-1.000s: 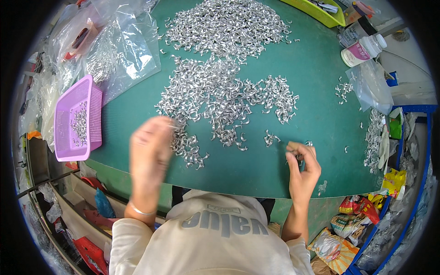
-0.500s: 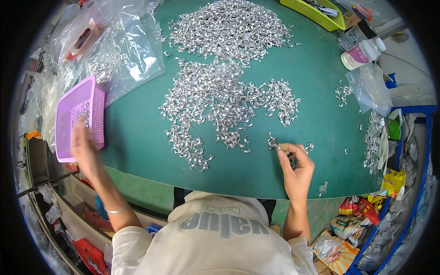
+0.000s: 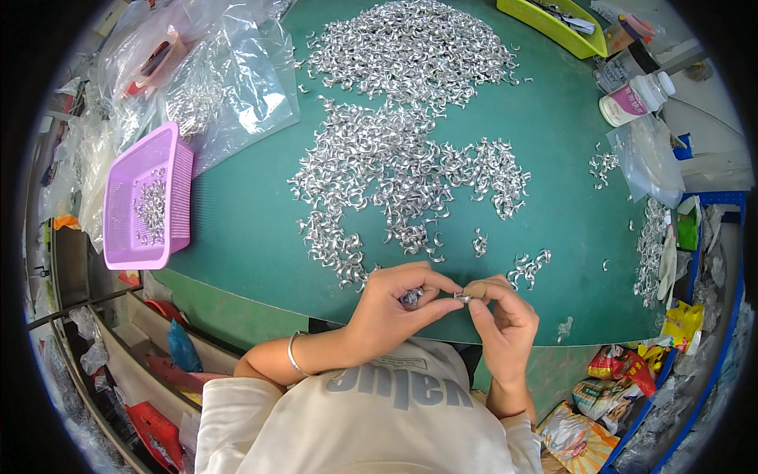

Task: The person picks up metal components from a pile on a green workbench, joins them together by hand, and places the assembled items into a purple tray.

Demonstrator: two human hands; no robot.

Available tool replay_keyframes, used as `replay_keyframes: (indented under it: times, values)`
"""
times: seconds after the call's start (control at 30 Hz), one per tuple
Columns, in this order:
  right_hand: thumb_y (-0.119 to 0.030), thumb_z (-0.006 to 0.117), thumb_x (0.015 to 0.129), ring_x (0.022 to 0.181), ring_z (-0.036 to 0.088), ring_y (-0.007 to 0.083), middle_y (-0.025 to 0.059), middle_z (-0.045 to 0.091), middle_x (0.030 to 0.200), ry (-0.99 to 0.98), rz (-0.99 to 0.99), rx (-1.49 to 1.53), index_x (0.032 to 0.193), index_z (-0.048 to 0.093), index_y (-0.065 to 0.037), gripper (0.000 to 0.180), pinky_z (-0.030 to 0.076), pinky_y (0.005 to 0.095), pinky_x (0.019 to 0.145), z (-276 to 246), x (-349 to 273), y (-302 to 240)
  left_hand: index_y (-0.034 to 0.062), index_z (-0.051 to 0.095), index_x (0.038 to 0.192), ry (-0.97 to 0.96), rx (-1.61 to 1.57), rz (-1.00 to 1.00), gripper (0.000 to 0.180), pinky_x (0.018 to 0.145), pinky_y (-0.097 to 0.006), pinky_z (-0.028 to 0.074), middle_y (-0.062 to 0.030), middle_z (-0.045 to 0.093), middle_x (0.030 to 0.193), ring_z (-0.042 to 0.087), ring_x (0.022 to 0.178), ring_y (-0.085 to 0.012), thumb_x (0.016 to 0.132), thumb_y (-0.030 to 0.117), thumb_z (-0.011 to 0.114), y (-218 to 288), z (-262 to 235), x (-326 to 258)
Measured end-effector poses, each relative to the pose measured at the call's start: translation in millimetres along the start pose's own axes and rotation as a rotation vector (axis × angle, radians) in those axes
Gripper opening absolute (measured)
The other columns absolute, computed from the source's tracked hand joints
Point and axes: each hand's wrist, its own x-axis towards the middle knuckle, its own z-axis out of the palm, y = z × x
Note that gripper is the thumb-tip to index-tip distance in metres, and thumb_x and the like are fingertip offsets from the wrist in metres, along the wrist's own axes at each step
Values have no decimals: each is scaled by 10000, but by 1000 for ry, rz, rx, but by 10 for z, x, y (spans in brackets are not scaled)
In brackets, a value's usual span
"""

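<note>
Both hands meet at the near edge of the green table (image 3: 253, 229). My left hand (image 3: 395, 304) is curled around a few small silver metal pieces (image 3: 411, 297) in its palm. My right hand (image 3: 501, 312) pinches one small silver piece (image 3: 463, 297) between thumb and fingertips, touching the left hand's fingertips. A large spread of the same curved silver pieces (image 3: 395, 158) covers the table just beyond the hands. A purple plastic basket (image 3: 126, 245) at the left holds several of the pieces.
Clear plastic bags (image 3: 221, 79) with more pieces lie at the far left. A yellow-green tray (image 3: 553, 28) and white bottles (image 3: 636, 99) stand at the far right. Another clear bag (image 3: 647, 158) and loose pieces (image 3: 651, 237) lie along the right edge. Snack wrappers (image 3: 624, 371) sit below the table's right.
My left hand has come back from the purple basket at the left and joined my right hand at the table's near edge, now holding a few pieces.
</note>
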Motion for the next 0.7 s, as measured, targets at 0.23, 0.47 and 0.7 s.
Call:
replay_keyframes:
  times: [0.23, 0.47, 0.7]
  values:
    - [39, 608, 741, 715, 530, 211, 113, 604, 800, 44, -117, -84, 844, 588, 41, 105, 422, 280, 636, 47, -15, -19, 42, 658, 848, 74, 111, 191, 164, 435, -219, 286, 10, 416, 562, 365, 500, -54, 692, 25, 703, 14, 16, -13]
    - [25, 609, 742, 695, 534, 225, 106, 586, 751, 1, -169, -156, 800, 549, 27, 84, 427, 300, 634, 44, -18, 19, 47, 549, 865, -318, -727, -567, 174, 404, -179, 216, 56, 396, 622, 294, 500, -19, 890, 217, 522, -34, -57, 27]
    - [9, 605, 737, 667, 518, 232, 98, 570, 724, 191, -29, -364, 847, 575, 6, 114, 418, 312, 609, -52, 111, 202, 58, 478, 795, -343, -1023, -814, 132, 402, -188, 237, -24, 448, 709, 340, 509, -45, 871, 164, 496, -79, -100, 95]
